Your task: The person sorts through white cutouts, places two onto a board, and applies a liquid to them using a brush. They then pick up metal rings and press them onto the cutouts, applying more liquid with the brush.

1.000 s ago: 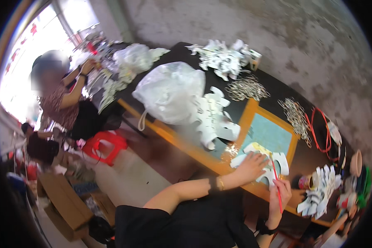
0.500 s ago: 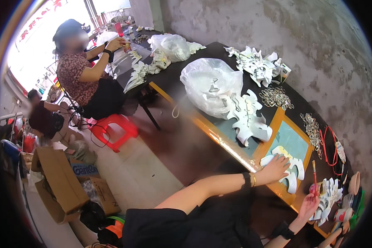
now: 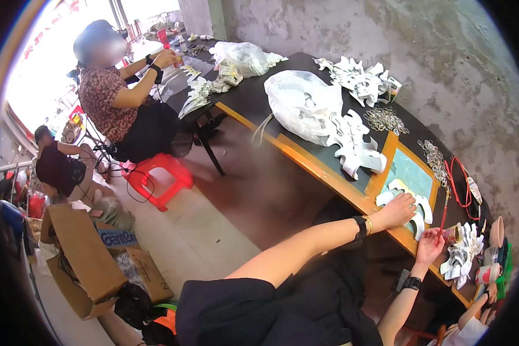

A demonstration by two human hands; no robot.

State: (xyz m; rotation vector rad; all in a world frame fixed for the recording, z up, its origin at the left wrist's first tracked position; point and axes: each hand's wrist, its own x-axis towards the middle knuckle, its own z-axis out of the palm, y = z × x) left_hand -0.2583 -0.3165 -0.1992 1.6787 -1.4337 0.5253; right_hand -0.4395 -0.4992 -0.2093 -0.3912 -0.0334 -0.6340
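Observation:
White, curved cut-out pieces (image 3: 419, 209) lie on a wood-framed glass panel (image 3: 410, 173) at the table's near edge. Over them, my left hand (image 3: 396, 212) has its fingers curled onto one piece. My right hand (image 3: 430, 247) is closed around a thin red-handled brush (image 3: 444, 214) held upright, just right of the pieces. Beside that hand stands a small open can (image 3: 452, 234), and next to it a pile of white cut-outs (image 3: 464, 254).
A clear plastic bag (image 3: 303, 106), more white cut-outs (image 3: 354, 83), metal rings (image 3: 386, 120) and a red cord (image 3: 457, 187) lie on the dark table (image 3: 245, 95). Another person (image 3: 106, 95) works at the far left above a red stool (image 3: 161, 181). Cardboard boxes (image 3: 83, 256) stand on the floor.
My right hand has moved up and left with the brush, closer to the left hand. The left hand's fingers have gone from spread to curled. The view has shifted slightly.

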